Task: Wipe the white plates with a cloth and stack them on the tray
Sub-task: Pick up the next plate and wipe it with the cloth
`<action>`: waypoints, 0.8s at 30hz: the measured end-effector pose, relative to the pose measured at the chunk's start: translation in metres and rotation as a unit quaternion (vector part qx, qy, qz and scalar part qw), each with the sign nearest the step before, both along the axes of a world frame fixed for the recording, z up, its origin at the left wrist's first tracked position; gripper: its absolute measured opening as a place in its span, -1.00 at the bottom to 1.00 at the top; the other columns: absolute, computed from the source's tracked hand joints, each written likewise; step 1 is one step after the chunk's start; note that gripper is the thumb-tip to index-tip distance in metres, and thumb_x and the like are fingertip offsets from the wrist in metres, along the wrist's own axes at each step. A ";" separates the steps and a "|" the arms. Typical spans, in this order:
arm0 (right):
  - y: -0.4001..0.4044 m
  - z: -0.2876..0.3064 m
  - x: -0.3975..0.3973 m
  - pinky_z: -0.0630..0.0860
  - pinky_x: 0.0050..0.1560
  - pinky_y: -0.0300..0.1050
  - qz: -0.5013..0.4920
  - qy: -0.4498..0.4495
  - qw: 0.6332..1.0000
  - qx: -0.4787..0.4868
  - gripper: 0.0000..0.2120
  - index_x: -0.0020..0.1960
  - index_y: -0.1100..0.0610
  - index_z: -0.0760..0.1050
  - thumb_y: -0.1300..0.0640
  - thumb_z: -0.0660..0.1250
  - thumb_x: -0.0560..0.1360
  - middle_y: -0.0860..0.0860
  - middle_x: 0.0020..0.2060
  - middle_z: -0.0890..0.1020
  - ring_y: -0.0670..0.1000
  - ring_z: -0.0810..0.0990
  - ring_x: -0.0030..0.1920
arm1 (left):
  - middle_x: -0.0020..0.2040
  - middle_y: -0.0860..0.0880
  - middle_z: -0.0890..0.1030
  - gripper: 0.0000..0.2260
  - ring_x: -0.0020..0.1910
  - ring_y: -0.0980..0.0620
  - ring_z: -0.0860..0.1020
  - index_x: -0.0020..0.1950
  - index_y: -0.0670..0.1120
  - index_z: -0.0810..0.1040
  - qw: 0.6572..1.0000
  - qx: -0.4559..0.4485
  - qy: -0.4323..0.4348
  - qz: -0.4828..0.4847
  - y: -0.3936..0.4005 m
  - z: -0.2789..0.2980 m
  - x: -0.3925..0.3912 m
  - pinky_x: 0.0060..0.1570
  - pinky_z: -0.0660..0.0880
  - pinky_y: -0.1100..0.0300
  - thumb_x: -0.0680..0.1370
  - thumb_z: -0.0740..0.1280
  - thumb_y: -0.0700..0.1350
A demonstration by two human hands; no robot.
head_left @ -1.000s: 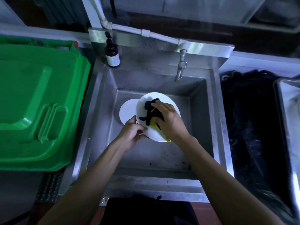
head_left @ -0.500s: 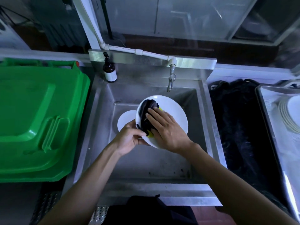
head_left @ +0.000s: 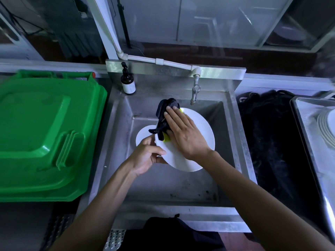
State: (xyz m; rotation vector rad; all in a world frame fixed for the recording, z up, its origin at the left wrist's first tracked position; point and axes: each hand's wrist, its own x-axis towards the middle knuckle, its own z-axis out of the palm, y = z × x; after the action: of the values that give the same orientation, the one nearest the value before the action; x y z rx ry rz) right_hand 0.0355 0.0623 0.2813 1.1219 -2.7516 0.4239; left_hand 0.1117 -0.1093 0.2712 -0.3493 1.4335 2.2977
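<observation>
Over the stainless steel sink, the right hand has swept its flat fingers and the black-and-yellow cloth to the round white plate's far rim, so wiping is well along. The left hand pinches the near-left edge. Another white plate lies below in the basin (mostly hidden); the stacked plates on the metal tray right of it are cut off.

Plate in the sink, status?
Left hand grips plate edge. Right hand presses cloth flat on it. Stack on tray waits. Nothing blocking.
</observation>
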 end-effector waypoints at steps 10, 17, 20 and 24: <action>0.014 -0.016 -0.015 0.04 0.58 0.07 -0.150 -0.048 0.987 -0.028 -0.50 0.60 0.22 0.14 0.06 0.06 0.71 0.11 0.60 0.13 0.10 0.01 0.61 | -0.01 -0.17 0.64 -0.62 -0.12 -0.11 0.64 -0.04 0.00 0.71 0.996 -0.022 0.001 0.082 0.007 0.003 0.002 -0.30 0.61 -0.02 0.27 0.33 -0.36; 0.024 -0.034 0.000 -0.01 0.59 0.06 -0.213 -0.091 0.972 -0.034 -0.48 0.61 0.20 0.09 0.03 0.01 0.71 0.08 0.61 0.09 0.07 -0.04 0.62 | -0.08 -0.16 0.61 -0.65 -0.17 -0.13 0.56 -0.07 -0.06 0.69 0.992 -0.028 -0.009 0.123 0.013 0.001 0.001 -0.35 0.61 0.00 0.26 0.32 -0.38; 0.024 -0.039 0.013 -0.06 0.60 0.03 -0.230 -0.120 0.965 -0.044 -0.47 0.62 0.17 0.05 0.02 0.01 0.70 0.06 0.62 0.06 0.04 -0.08 0.62 | -0.05 -0.19 0.59 -0.62 -0.14 -0.18 0.52 0.01 -0.12 0.65 0.990 -0.048 -0.009 0.134 0.013 -0.001 0.000 -0.25 0.64 -0.14 0.26 0.32 -0.38; 0.017 -0.040 0.030 -0.12 0.60 -0.04 -0.241 -0.152 0.956 -0.061 -0.47 0.63 0.12 0.01 0.02 0.00 0.71 0.04 0.62 0.03 0.01 -0.12 0.62 | 0.02 -0.21 0.63 -0.56 -0.08 -0.21 0.60 0.12 -0.16 0.61 0.989 -0.064 -0.012 0.134 0.011 0.001 -0.005 -0.11 0.62 -0.24 0.25 0.33 -0.36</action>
State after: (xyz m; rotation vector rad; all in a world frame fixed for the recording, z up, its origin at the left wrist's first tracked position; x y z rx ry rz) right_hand 0.0651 0.0794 0.2411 0.3497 -3.0676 0.7310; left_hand 0.1065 -0.0986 0.2727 -0.6434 1.6116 2.4014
